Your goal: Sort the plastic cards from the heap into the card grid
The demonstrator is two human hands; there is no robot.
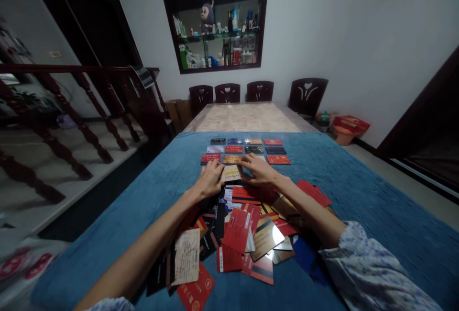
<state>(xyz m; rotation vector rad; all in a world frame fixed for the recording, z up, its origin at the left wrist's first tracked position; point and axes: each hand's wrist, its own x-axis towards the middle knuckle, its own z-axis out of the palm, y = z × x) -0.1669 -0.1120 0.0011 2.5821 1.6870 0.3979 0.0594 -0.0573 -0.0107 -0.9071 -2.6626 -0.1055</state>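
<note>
A loose heap of plastic cards (247, 234), red, black and gold, lies on the blue cloth (358, 196) in front of me. Beyond it, several cards (247, 149) lie flat in neat rows. My left hand (209, 180) and my right hand (258, 169) meet over a beige card (231, 173) just below the rows. Both hands pinch its edges, the left at its left side, the right at its top right. The right fingers lie nearly flat on the cloth.
The cloth covers the near half of a long marble-topped table (247, 117). Dark wooden chairs (308, 93) stand at its far end under a wall cabinet (218, 26). A wooden stair railing (71, 105) runs along the left. A red bag (349, 127) sits on the floor at right.
</note>
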